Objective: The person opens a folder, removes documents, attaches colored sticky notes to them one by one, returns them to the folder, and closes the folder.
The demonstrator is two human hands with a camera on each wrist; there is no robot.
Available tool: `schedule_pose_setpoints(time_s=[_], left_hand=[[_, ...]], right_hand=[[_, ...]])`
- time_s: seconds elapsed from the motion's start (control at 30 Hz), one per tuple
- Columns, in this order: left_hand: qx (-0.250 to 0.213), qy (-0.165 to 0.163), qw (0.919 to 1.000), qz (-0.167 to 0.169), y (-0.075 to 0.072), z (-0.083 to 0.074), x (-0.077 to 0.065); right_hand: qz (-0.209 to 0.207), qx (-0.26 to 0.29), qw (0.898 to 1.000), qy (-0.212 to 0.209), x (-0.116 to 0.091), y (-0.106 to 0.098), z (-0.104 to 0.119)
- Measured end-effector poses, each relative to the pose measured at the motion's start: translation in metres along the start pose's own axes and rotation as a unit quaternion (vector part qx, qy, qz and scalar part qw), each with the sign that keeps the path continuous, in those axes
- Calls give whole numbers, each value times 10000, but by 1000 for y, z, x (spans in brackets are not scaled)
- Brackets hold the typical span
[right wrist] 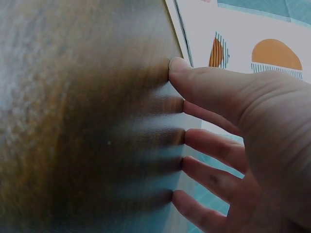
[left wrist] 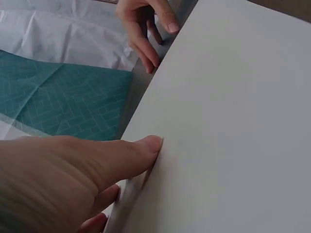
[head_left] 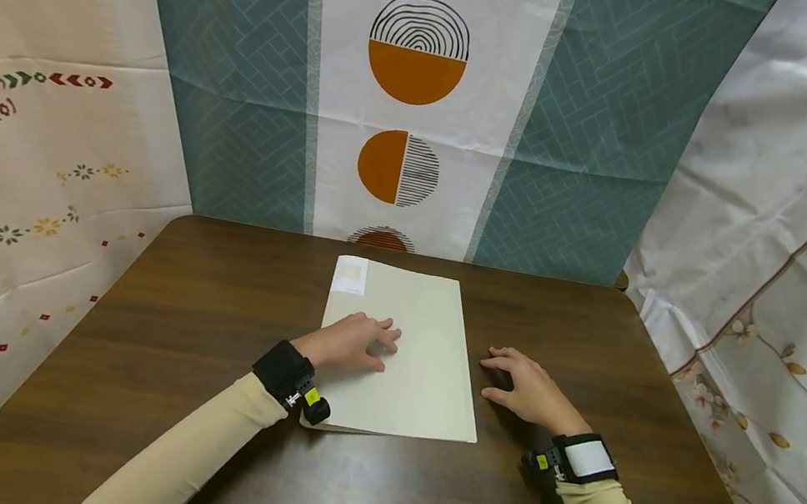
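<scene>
A cream paper folder (head_left: 414, 354) with a white label (head_left: 350, 275) at its far left corner lies flat on the table. My left hand (head_left: 355, 342) rests over the folder's left half with its fingers spread; in the left wrist view its thumb (left wrist: 138, 150) lies along the pale surface. To the right of the folder, my right hand (head_left: 530, 389) has its fingertips down on the bare wood, a little apart from the folder's right edge. The right wrist view shows that hand's fingers (right wrist: 214, 145) spread, touching the tabletop, with nothing held.
The brown wooden table (head_left: 218, 288) reaches to a hanging teal and white cloth (head_left: 241, 97) at the back. Patterned white cloths hang at the left (head_left: 45, 157) and right sides. Both wrists wear black camera straps.
</scene>
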State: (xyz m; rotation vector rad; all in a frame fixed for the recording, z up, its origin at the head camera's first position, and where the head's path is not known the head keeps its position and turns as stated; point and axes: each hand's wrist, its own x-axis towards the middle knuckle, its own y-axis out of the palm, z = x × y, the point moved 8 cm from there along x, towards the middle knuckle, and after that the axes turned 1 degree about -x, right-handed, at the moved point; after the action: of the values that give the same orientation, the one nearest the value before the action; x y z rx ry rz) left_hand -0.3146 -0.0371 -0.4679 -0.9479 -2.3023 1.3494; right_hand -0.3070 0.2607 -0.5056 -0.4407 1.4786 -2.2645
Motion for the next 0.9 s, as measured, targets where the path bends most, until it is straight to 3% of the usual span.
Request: schedule_pose_setpoints(time_s=[0.1,0.2,0.37,0.4,0.6,0.63,0.7,0.9], left_hand=[[62,232,9995,-183,0,4,0],[33,415,9984,-378,-4,4,-4],[-114,445,9973,-565,-14,-4,-12],[-84,581,9962,-644,-11,1,-10],[-186,1033,9878,-1150,-22,-9,-24],[-294,971,9873,-1223,-29,-17,-29],[-373,979,9836,-1468,-38,-16,-38],[-267,619,9728,-2218,-65,3,-71]], right_hand=[[74,137,9999,3,-3,-12,21],[67,222,9997,10,-4,-13,22],[-56,61,9999,-78,-1,-7,10],[-57,60,9999,-85,0,-8,11],[20,184,9997,135,-5,-23,36],[-32,155,9998,153,-6,-24,38],[-175,124,9996,194,-8,-27,39],[-867,238,9954,329,-14,-41,36]])
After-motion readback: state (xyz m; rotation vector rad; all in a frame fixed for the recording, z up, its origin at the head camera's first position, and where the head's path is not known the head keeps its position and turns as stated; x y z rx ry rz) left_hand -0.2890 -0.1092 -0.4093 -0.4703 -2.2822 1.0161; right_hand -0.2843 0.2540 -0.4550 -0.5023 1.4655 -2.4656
